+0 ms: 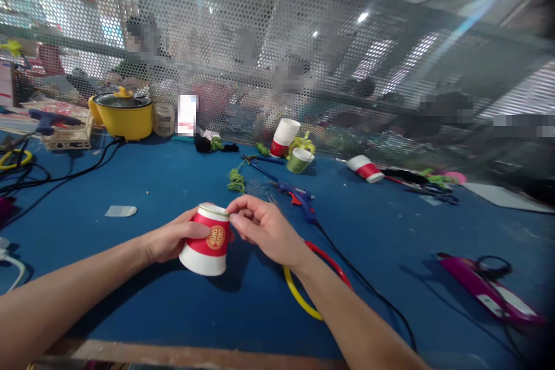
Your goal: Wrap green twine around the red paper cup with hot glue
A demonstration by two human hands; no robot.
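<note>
A white paper cup (203,261) with a red band and a gold emblem is held bottom up, its wide rim facing down, above the blue table. My left hand (176,235) is wrapped round its left side, thumb across the red band. Thumb and index finger of my right hand (258,222) are pinched at the cup's upper right edge, where a thin green strand (213,211) runs along the edge. Green yarn (236,180) lies on the table beyond my hands, and a blue glue gun (299,196) lies to its right.
A red and yellow ring (299,299) lies under my right forearm. Stacked cups (286,132), a green cup (299,161) and a tipped cup (365,168) are farther back. At the back left is a yellow pot (124,118). A purple power strip (485,292) lies right, with cables.
</note>
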